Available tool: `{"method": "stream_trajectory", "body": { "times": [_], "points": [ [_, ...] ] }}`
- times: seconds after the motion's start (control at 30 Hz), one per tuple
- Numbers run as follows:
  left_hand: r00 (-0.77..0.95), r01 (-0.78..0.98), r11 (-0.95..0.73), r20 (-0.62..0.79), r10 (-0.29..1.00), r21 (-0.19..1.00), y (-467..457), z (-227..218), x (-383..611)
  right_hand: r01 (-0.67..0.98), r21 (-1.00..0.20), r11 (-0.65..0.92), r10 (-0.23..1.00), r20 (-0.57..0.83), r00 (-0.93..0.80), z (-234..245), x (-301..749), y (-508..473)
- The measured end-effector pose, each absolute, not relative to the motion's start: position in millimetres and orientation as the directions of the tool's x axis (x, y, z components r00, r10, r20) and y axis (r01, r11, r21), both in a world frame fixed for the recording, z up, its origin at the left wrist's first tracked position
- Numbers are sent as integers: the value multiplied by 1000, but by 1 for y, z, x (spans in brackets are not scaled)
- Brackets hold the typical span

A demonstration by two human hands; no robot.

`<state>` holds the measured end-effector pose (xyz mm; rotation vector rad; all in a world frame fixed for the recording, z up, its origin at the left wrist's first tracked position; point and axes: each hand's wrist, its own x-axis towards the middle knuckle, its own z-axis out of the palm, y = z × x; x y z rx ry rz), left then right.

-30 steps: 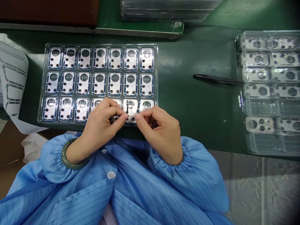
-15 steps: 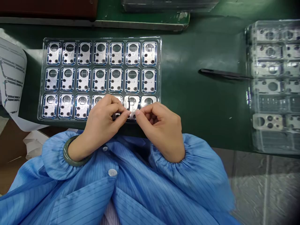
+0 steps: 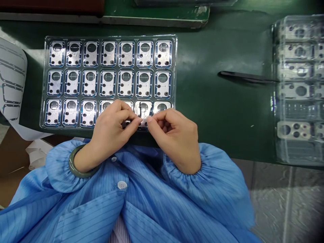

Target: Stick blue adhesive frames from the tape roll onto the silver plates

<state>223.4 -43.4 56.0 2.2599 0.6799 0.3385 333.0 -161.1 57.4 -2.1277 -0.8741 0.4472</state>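
Note:
A clear plastic tray [image 3: 108,36] lies on the green mat, holding three rows of seven metal plates with blue-edged outlines. My left hand [image 3: 111,131] and my right hand [image 3: 172,135] meet over the bottom row. Their fingertips pinch together at a thin dark gasket strip [image 3: 139,111], which curves across the sixth metal plate [image 3: 144,108]. The fingers hide the lower part of that plate and most of the plate beside it. Whether the strip lies flat on the plate is hard to tell.
Black tweezers [image 3: 248,77] lie on the green mat [image 3: 202,118] right of the tray. A stacked clear tray of metal parts [image 3: 296,91] stands at the right. A white sheet with dark gasket outlines [image 3: 11,81] curls at the left edge. A brown board [image 3: 50,5] lies at the top.
The whole scene has drifted slowly up and a little right in the view as my head moves. My hands stay pinched at the same plate, with little visible change.

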Motion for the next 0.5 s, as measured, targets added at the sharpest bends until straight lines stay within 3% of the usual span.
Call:
{"method": "stream_trajectory", "body": {
  "times": [0.5],
  "points": [
    [855,319,-647,83,511,692,-42,52,220,517,-740,-430,756,18,655,58,333,-164]
  ]
}}
